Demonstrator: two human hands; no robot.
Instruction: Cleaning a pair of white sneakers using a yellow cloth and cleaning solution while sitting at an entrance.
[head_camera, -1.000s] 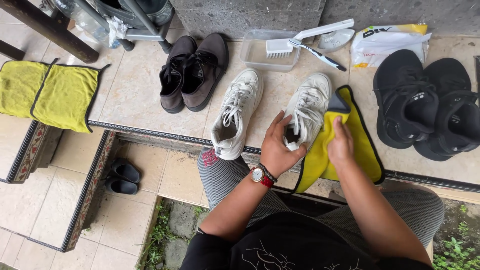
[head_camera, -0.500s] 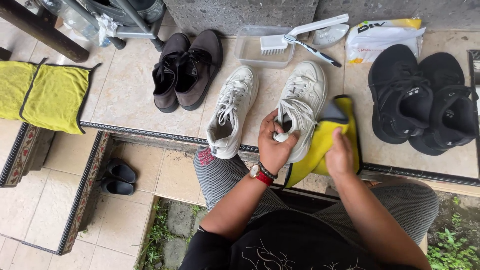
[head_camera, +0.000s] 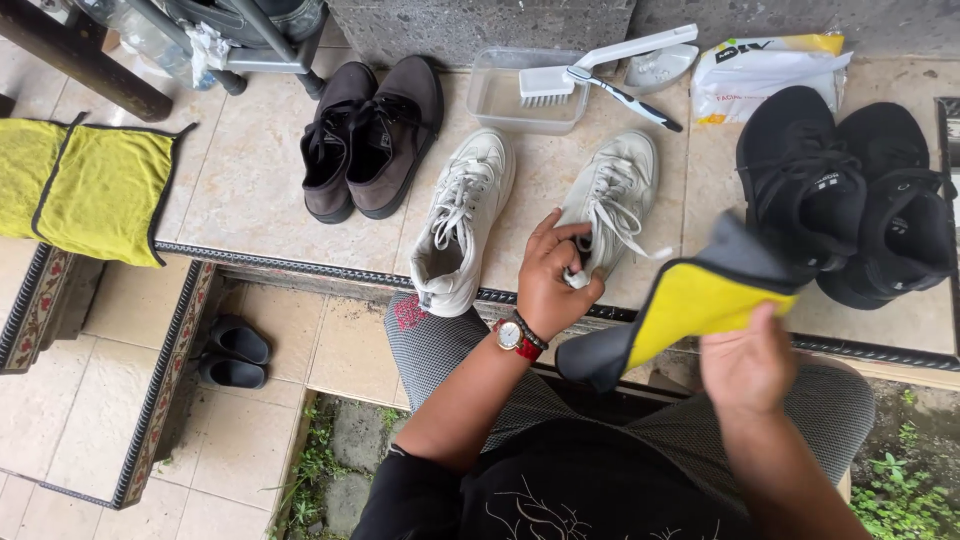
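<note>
Two white sneakers stand on the tiled ledge in front of me. My left hand (head_camera: 553, 275), with a watch at the wrist, grips the heel of the right-hand white sneaker (head_camera: 612, 200). The other white sneaker (head_camera: 462, 225) stands just to its left, untouched. My right hand (head_camera: 748, 365) holds a yellow cloth with a grey back (head_camera: 690, 305), lifted off the ledge between the white sneaker and the black shoes.
A brown pair of shoes (head_camera: 370, 135) stands at left and a black pair (head_camera: 850, 195) at right. Behind are a clear tub (head_camera: 515, 100) with a white brush (head_camera: 590, 65), a toothbrush and a white pouch (head_camera: 765, 65). A yellow towel (head_camera: 95, 190) lies far left; black sandals (head_camera: 232, 352) sit below.
My right hand has lifted the yellow cloth off the ledge and drawn it right and toward me. My left hand has stayed on the white sneaker's heel.
</note>
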